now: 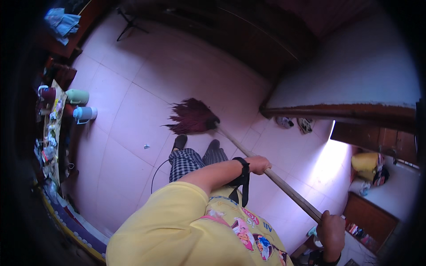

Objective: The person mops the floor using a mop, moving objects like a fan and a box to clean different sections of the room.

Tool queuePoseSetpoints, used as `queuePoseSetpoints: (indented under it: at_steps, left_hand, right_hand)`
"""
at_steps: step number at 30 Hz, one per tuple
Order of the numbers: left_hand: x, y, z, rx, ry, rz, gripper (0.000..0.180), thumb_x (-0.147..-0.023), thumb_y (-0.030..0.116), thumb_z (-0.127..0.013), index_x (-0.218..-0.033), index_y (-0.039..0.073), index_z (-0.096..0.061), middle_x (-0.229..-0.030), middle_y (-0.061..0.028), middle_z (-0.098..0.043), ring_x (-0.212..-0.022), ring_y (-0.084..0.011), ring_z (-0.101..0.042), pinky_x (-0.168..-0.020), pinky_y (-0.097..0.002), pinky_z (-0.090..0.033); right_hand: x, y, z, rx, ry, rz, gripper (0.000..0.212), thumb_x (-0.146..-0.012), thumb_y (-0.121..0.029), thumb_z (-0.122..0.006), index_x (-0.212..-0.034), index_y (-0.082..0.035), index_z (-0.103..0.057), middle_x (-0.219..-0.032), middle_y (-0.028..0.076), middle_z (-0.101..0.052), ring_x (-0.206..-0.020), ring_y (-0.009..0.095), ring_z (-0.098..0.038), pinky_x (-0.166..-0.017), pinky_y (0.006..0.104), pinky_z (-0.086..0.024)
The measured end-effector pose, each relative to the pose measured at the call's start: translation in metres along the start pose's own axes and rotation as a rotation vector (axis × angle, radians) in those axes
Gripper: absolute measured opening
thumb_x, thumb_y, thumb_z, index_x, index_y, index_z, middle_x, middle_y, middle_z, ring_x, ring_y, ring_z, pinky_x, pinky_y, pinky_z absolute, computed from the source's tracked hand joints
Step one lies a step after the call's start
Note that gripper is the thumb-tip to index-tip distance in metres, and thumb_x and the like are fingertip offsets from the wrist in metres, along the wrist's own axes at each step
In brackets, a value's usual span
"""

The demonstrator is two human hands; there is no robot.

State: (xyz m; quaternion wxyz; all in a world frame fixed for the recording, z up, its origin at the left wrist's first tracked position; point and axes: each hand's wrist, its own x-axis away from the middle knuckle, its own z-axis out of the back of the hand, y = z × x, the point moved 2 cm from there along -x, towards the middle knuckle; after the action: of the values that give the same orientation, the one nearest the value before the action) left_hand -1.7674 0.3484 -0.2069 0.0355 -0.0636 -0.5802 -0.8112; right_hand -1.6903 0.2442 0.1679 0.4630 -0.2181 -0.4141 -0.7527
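A mop with dark red cloth strands [191, 117] lies fanned out on the pink tiled floor, just beyond my feet. Its long wooden handle [288, 191] slants from the mop head toward the lower right. Partway along the handle, my left hand [259, 165] is closed around it, a black band on the wrist. My right hand [332, 234] grips the upper end of the handle at the lower right. A small pale scrap [146, 146] lies on the floor left of my feet.
Green [77, 96] and blue flasks [85, 115] stand left, beside a cluttered table [53, 128]. Shoes [284, 121] sit by the wall end, and a black tripod [128, 26] stands at the far left. A wooden door [377, 139] and yellow bag [367, 165] are on the right.
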Motion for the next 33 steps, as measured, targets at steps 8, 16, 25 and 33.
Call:
queuePoseSetpoints:
  at_steps: [8,16,25,33]
  left_hand:
    - [-0.061,0.123,0.000,-0.101,0.101,-0.376,0.006,-0.072,0.013,-0.054,-0.076,0.008,-0.057,-0.073,-0.0108,-0.060,-0.077,-0.0297,-0.059,-0.070,-0.0409,-0.043]
    - [-0.068,0.095,0.028,-0.151,0.168,-0.185,0.007,-0.071,0.011,-0.052,-0.074,0.010,-0.059,-0.075,-0.0124,-0.061,-0.078,-0.0333,-0.059,-0.075,-0.0481,-0.044]
    - [0.078,-0.100,0.120,-0.289,0.473,0.200,0.012,-0.063,0.007,-0.057,-0.075,0.011,-0.058,-0.082,-0.0084,-0.058,-0.090,-0.0278,-0.053,-0.084,-0.0395,-0.035]
    - [0.236,-0.194,0.240,-0.368,0.678,0.758,0.024,-0.063,0.002,-0.057,-0.086,0.009,-0.059,-0.091,-0.0088,-0.055,-0.098,-0.0277,-0.049,-0.089,-0.0400,-0.035]
  right_hand:
    - [0.111,0.075,0.023,-0.062,0.358,0.089,0.044,-0.074,-0.015,-0.063,-0.113,0.001,-0.048,-0.065,0.010,-0.057,-0.050,0.025,-0.054,-0.049,0.0356,-0.045]
    - [0.059,0.081,0.042,-0.733,0.102,-0.325,0.026,-0.058,-0.010,-0.063,-0.079,0.003,-0.057,-0.068,0.015,-0.060,-0.064,0.020,-0.061,-0.063,0.0295,-0.047]
    - [-0.112,-0.065,0.042,-0.682,-0.114,0.244,0.036,-0.074,-0.009,-0.059,-0.107,-0.005,-0.047,-0.074,0.019,-0.059,-0.070,0.036,-0.059,-0.064,0.0415,-0.048]
    - [-0.234,-0.225,0.118,-0.560,0.067,0.616,0.042,-0.072,-0.009,-0.057,-0.112,-0.008,-0.045,-0.078,0.021,-0.058,-0.072,0.039,-0.057,-0.064,0.0449,-0.046]
